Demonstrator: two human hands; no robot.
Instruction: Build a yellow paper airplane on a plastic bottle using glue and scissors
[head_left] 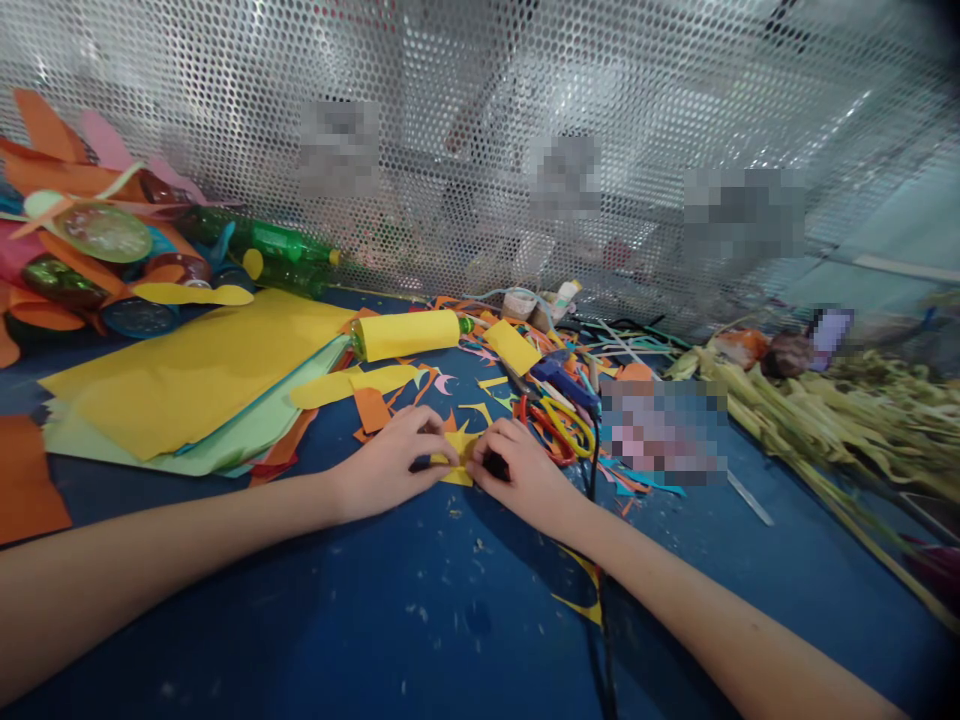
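My left hand [394, 458] is closed in a pinch on the left side of a small cut piece of yellow paper [463, 442]. From the other side, my right hand [521, 468] pinches the same piece, close to the blue table top. The fingers hide part of its outline. Just beyond the hands lie curved yellow paper scraps and an orange paper piece [370, 410]. A green bottle wrapped in yellow paper [409, 335] lies on its side farther back. Scissors with yellow handles [568, 425] rest right of my right hand, beside a blue glue gun [564, 377].
Coloured paper sheets [202, 375] are stacked at left, before bottles with paper petals [105, 235]. A black cord [597, 460] passes under my right forearm. Dried husks [840, 410] lie at right. A perforated metal screen [465, 120] stands behind the table.
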